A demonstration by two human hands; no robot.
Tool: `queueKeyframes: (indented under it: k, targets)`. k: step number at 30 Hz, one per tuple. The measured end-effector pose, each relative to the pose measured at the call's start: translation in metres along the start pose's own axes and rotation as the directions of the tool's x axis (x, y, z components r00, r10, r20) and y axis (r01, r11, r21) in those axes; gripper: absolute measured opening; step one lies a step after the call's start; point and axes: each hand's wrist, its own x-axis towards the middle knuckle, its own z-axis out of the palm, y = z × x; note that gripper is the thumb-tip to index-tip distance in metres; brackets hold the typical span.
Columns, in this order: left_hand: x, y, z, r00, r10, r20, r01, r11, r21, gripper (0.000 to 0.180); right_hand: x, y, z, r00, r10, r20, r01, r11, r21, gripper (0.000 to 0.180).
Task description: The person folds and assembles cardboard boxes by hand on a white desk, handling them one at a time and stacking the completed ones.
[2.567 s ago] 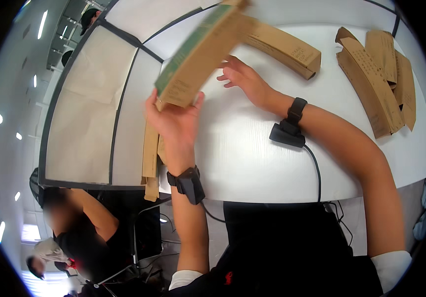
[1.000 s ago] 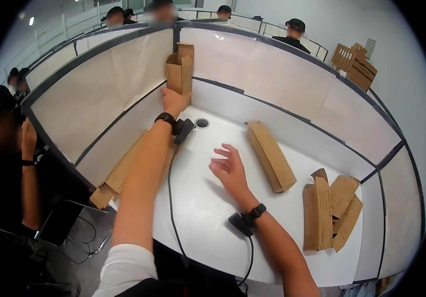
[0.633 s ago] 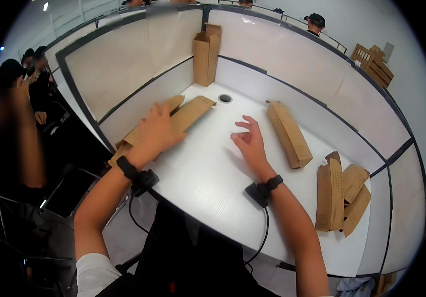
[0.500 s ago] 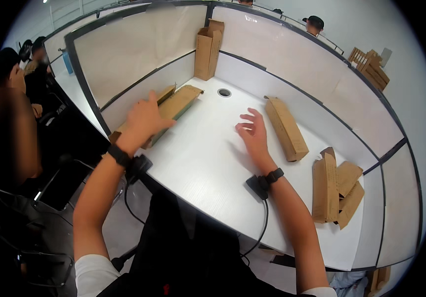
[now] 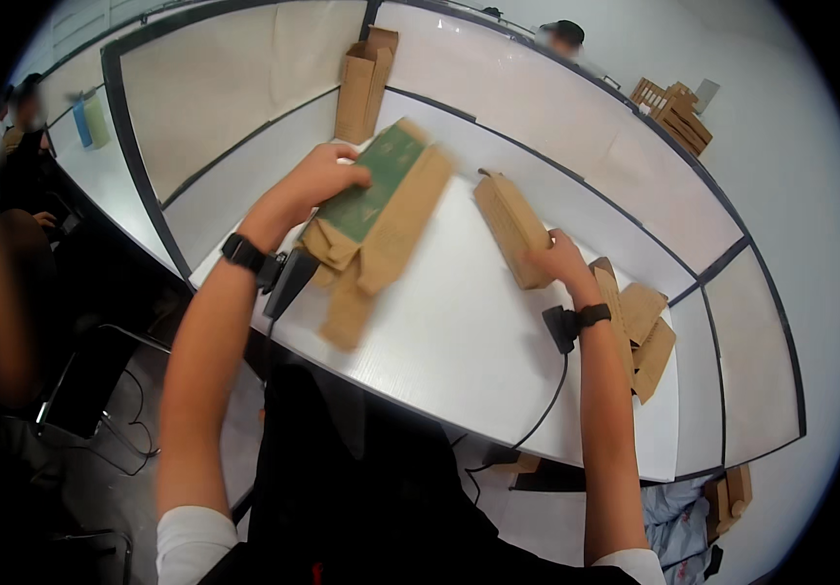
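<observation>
My left hand point(image 5: 324, 179) grips an unfolded cardboard box point(image 5: 402, 216) by its left edge. A green panel faces up on this box, beside a plain brown side, and loose flaps hang toward me. It is tilted and slightly blurred. On the right, my right hand point(image 5: 566, 261) closes over the near end of a long brown cardboard box point(image 5: 509, 222) that lies on the white table. Its fingertips are partly hidden behind my hand and the box end.
An upright, open-topped cardboard box point(image 5: 363, 90) stands in the far corner. Several brown cartons point(image 5: 646, 327) lie on the right, past my right wrist. Low partitions point(image 5: 576, 161) enclose the white table point(image 5: 439, 356). Other people sit beyond the left partition.
My left hand has picked up the green-panelled box from the left side and swung it rightward. My right hand, empty before, has moved right onto the long box. The view has shifted.
</observation>
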Motion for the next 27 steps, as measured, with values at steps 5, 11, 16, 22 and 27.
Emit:
queueKeyframes:
  k: [5,11,16,22,27]
  targets:
    - [0.035,-0.033,0.09,0.993,0.001,0.115,0.076,0.741,-0.667,0.058,-0.033,-0.028,-0.058,0.968,0.014,0.251,-0.217,0.546,0.809,0.056]
    - [0.043,-0.071,0.139,0.733,0.596,-0.329,-0.541,0.803,0.25,0.062,-0.049,-0.076,-0.052,0.925,-0.312,0.218,-0.152,0.223,0.963,0.055]
    - [0.037,-0.057,0.121,0.951,0.257,-0.17,-0.306,0.842,-0.444,0.05,-0.037,-0.132,-0.005,0.891,-0.338,0.302,-0.184,0.339,0.923,0.057]
    - [0.031,-0.049,0.093,0.984,0.139,-0.115,-0.177,0.61,-0.773,0.056,-0.018,-0.196,0.029,0.822,-0.432,0.37,-0.191,0.403,0.895,0.064]
    - [0.029,-0.048,0.068,0.994,0.102,0.043,-0.001,0.393,-0.92,0.066,-0.008,-0.215,0.045,0.802,-0.442,0.401,-0.218,0.409,0.886,0.07]
